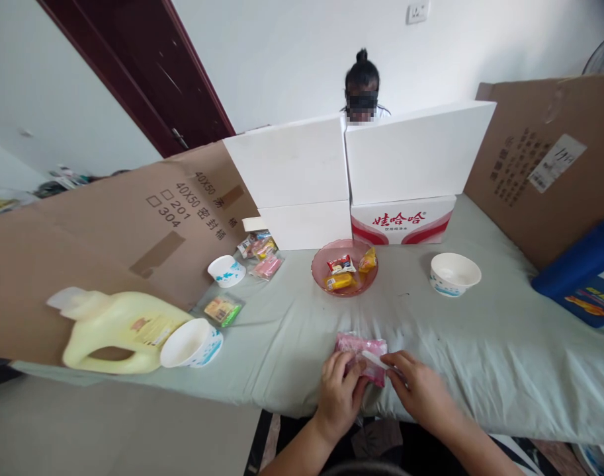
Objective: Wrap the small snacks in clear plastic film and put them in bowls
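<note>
Close to the front edge of the cloth-covered table lies a pink packet in clear plastic. My left hand is closed on its near left side, fingers bent over it. A slim white stick-like tool is pinched in my right hand, its far end over the packet. What kind of tool it is I cannot tell. Beyond the packet stands a pink see-through bowl with a red-and-white wrapped snack and two yellow ones in it.
White boxes wall off the far side, a person behind them. Cardboard panels flank the table. Paper bowls, several packets, a tipped yellow jug and a blue bottle lie about.
</note>
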{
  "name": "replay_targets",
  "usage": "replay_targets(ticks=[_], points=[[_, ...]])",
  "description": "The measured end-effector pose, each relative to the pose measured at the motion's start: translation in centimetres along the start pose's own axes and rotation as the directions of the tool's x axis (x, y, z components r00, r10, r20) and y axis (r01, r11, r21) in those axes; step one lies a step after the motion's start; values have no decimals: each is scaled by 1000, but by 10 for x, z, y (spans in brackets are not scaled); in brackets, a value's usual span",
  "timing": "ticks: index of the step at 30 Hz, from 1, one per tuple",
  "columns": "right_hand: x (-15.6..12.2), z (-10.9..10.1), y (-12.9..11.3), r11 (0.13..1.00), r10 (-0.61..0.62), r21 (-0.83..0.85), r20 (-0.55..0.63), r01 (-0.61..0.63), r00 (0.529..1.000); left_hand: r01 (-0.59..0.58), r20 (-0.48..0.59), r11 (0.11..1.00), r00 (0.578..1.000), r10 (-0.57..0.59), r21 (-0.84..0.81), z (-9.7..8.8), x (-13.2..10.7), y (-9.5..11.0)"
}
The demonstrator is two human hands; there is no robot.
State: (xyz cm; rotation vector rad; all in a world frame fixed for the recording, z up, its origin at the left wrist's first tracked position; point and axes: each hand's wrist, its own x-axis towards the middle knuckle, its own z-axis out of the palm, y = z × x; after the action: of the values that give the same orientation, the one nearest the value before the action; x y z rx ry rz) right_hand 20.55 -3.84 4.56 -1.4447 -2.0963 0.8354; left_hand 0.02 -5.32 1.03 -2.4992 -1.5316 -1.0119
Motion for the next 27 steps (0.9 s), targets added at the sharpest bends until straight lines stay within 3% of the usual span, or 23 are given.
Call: replay_targets(ticks=[5, 10, 12, 15, 18, 20, 21, 23, 25, 27], points=[[-2, -3, 9, 1000, -9, 3, 35, 9, 999, 41, -39, 991, 998, -47, -130, -4, -1, -4], [-34, -41, 61, 990, 142, -1, -27, -142, 990, 166, -106, 950, 974, -200, -265, -7, 2, -24], [-48, -53, 85, 979, 202, -16, -72, -203, 977, 262, -164, 916, 933, -321, -303, -6, -1, -38], [-61, -64, 114, 964, 223, -107, -174, -243, 959, 395, -245, 850, 837, -489, -348, -7, -8, -62], [-59, -64, 122, 943, 72, -283, -343, -177, 936, 474, -316, 802, 747, -585, -364, -14, -15, -80], [-50, -59, 110, 931, -65, -349, -436, -102, 898, 483, -383, 810, 716, -584, -332, -22, -17, -82], [-44, -56, 98, 937, -119, -347, -452, -52, 884, 456, -409, 836, 730, -548, -306, -27, -18, -79], [-33, -46, 67, 955, -203, -283, -411, 88, 889, 296, -406, 918, 830, -383, -262, -35, -17, -66], [-22, -35, 34, 952, -282, -205, -285, 229, 916, 59, -304, 961, 942, -143, -270, -40, -13, -47], [-12, -22, 8, 937, -336, -156, -153, 313, 929, -107, -148, 942, 987, 62, -317, -41, -8, -28]])
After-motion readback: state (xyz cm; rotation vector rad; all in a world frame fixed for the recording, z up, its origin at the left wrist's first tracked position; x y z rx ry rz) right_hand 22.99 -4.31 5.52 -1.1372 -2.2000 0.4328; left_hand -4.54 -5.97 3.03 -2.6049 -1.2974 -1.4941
